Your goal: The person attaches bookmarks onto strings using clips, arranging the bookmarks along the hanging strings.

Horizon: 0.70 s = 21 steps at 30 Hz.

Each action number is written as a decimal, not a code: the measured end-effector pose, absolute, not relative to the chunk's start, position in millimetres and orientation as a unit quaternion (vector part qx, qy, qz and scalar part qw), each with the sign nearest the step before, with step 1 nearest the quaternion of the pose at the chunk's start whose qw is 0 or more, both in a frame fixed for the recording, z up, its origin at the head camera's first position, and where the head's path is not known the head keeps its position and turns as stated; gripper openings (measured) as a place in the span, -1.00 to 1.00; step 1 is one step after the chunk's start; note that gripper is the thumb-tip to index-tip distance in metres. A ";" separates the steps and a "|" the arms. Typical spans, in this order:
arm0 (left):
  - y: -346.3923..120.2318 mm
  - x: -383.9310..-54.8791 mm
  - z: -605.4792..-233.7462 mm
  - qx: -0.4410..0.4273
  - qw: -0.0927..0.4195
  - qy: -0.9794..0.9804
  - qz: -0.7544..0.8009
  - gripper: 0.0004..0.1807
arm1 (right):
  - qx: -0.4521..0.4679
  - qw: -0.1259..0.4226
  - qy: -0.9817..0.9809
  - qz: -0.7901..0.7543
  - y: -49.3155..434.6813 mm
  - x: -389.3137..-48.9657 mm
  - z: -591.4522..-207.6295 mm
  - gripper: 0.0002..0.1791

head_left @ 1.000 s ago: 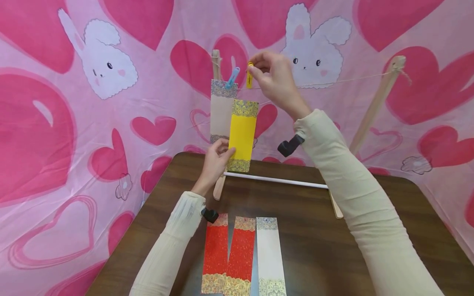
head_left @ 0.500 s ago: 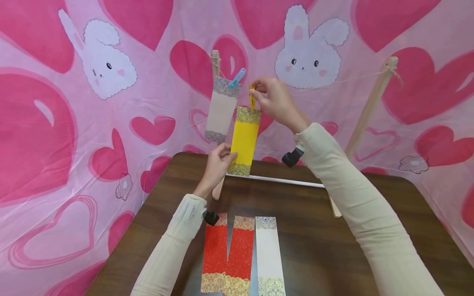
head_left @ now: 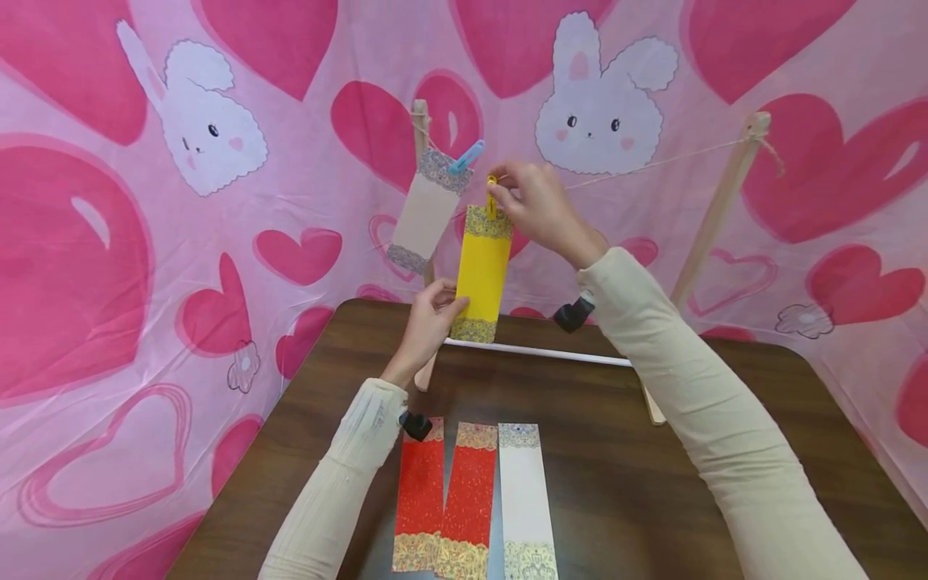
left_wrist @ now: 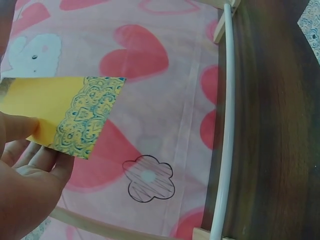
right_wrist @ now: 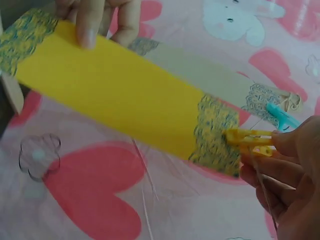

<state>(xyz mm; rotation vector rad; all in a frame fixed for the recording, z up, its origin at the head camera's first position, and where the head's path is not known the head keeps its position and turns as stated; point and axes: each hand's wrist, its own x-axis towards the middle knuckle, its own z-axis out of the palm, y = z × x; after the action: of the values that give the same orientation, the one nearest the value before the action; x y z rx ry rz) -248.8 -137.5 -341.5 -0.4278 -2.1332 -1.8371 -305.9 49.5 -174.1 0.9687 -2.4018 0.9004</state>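
Note:
My left hand (head_left: 428,324) pinches a yellow paper strip (head_left: 482,278) by the left edge of its lower half, thumb in front. Lacy patterned bands cross both ends of the strip. At its top, my right hand (head_left: 542,205) pinches a yellow clothespin (head_left: 491,197). In the right wrist view the clothespin's tip overlaps the strip's patterned band (right_wrist: 216,135), and the string (right_wrist: 262,192) runs down from the clothespin past the fingers. Left of this, a pale strip (head_left: 426,211) hangs tilted from the string under a light-blue clothespin (head_left: 466,157).
The string ties to a left wooden post (head_left: 420,129) and a right wooden post (head_left: 714,213). A white rod (head_left: 551,352) joins the posts low down. On the brown table (head_left: 616,467) lie two red strips (head_left: 419,495) and a white strip (head_left: 527,491).
My right hand has come down, bringing the yellow clothespin from above the yellow strip onto its top edge. The string is pulled lower, and the pale strip has swung into a tilt.

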 end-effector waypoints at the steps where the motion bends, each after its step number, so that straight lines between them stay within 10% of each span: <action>1: -137.2 -248.6 -341.6 -0.148 0.144 -0.741 -0.639 -0.80 | 0.349 0.202 -0.861 0.310 50.4 -304.5 -174.1 -0.69; 21: -179.9 -205.8 -386.1 -0.114 0.111 -0.786 -0.597 -0.60 | 0.380 0.401 -0.787 0.273 131.5 -240.2 -220.8 -0.66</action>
<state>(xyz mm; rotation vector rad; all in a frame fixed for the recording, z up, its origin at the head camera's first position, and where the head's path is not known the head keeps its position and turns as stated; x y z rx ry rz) -205.8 -179.9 -386.1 -0.3336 -2.3096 -1.7541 -240.2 131.5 -220.8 0.9620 -1.9909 0.6899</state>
